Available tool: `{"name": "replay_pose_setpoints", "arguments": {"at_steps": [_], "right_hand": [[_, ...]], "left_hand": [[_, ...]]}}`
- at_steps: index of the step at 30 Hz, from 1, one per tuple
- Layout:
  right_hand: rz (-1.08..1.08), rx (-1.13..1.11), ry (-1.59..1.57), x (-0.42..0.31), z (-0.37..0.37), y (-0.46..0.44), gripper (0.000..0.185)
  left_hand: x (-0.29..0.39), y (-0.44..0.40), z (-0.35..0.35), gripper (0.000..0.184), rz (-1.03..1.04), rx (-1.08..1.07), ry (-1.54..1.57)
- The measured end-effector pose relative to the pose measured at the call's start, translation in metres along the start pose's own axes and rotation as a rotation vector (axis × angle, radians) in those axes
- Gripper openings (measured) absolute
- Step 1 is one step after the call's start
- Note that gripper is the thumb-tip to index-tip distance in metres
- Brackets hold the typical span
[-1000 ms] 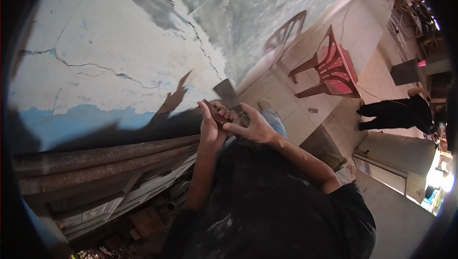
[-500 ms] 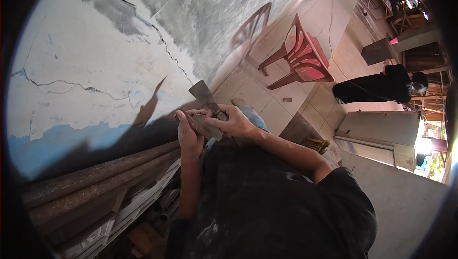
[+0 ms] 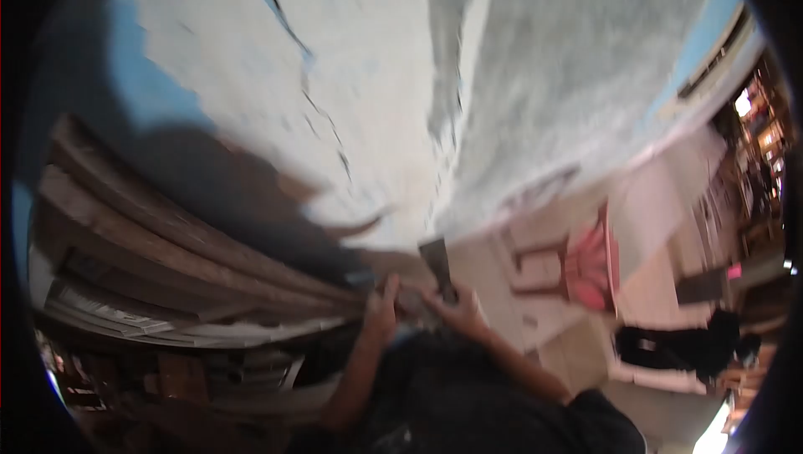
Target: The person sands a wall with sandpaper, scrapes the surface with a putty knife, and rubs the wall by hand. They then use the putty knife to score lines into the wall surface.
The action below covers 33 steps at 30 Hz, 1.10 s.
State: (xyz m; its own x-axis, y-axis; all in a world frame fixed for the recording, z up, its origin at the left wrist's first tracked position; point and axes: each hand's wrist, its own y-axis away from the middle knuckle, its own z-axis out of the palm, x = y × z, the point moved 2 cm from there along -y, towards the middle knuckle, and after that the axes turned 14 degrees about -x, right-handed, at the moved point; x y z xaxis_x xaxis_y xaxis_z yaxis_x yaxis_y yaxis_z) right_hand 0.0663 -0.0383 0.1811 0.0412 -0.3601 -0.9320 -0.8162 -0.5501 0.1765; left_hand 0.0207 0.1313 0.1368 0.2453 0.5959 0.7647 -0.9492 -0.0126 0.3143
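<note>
A putty knife (image 3: 437, 263) sits just off the middle of the view, toward five o'clock. Its blade is dark grey, flat and square-ended, narrowing toward the grip, and it points to about eleven o'clock. The right hand (image 3: 462, 313) is closed around the handle end. The left hand (image 3: 381, 316) is near it at nine o'clock, one digit raised toward twelve; blur hides whether it pinches anything. Beyond the blade rises a cracked wall (image 3: 376, 86).
</note>
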Motion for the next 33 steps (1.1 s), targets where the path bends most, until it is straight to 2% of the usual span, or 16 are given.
{"name": "replay_pose_setpoints", "arguments": {"at_steps": [1,4,7,8,11,13,17,18,21,23,24,25,26,29,32,33], "right_hand": [[0.155,-0.151,-0.090,0.002,-0.003,-0.001,0.028],[-0.061,-0.116,-0.069,0.027,-0.001,-0.008,0.026],[-0.039,-0.292,-0.161,-0.010,-0.026,-0.011,0.027],[0.007,-0.364,-0.043,-0.004,-0.030,-0.022,0.027],[-0.079,-0.317,-0.059,-0.016,-0.045,-0.030,0.028],[0.084,-0.358,-0.029,-0.016,-0.062,-0.031,0.026],[-0.215,-0.360,0.072,-0.025,-0.087,-0.025,0.047],[-0.152,-0.380,0.187,-0.014,-0.093,-0.024,0.051],[-0.114,-0.357,0.053,0.013,-0.101,-0.025,0.041],[0.040,-0.357,-0.050,0.014,-0.125,-0.024,0.034],[0.116,-0.367,-0.115,0.016,-0.131,-0.025,0.031],[-0.034,-0.283,-0.065,0.040,-0.132,-0.031,0.024],[-0.006,-0.219,-0.021,0.041,-0.134,-0.034,0.025],[0.053,-0.140,-0.054,0.020,-0.136,-0.042,0.027],[0.006,-0.176,-0.021,0.001,-0.133,-0.039,0.027],[-0.060,-0.165,-0.067,0.005,-0.128,-0.039,0.028]], "left_hand": [[-0.014,0.003,-0.005,0.027,0.084,0.057,0.017],[-0.019,0.008,0.005,0.029,0.027,0.130,0.119],[-0.035,-0.001,-0.001,0.032,-0.006,0.202,0.101],[-0.036,-0.015,-0.008,0.032,-0.016,0.195,0.099],[-0.033,-0.036,0.022,0.031,0.051,0.172,0.052],[-0.027,-0.041,0.050,0.028,0.103,0.104,0.043],[-0.007,-0.041,0.114,0.026,0.253,0.124,0.482],[-0.014,-0.044,0.115,0.026,0.250,0.132,0.453],[-0.035,-0.051,0.118,0.028,0.225,0.084,0.468],[-0.030,-0.050,0.125,0.029,0.176,0.031,0.577],[-0.028,-0.055,0.120,0.028,0.218,0.057,0.509],[-0.026,-0.058,0.114,0.028,0.256,0.085,0.431],[-0.024,-0.057,0.107,0.027,0.294,0.108,0.348],[-0.015,-0.052,0.084,0.029,0.195,0.225,0.065],[-0.012,-0.051,0.117,0.024,-0.065,0.099,-0.494],[-0.019,-0.057,0.128,0.031,0.078,0.143,-0.455]]}}
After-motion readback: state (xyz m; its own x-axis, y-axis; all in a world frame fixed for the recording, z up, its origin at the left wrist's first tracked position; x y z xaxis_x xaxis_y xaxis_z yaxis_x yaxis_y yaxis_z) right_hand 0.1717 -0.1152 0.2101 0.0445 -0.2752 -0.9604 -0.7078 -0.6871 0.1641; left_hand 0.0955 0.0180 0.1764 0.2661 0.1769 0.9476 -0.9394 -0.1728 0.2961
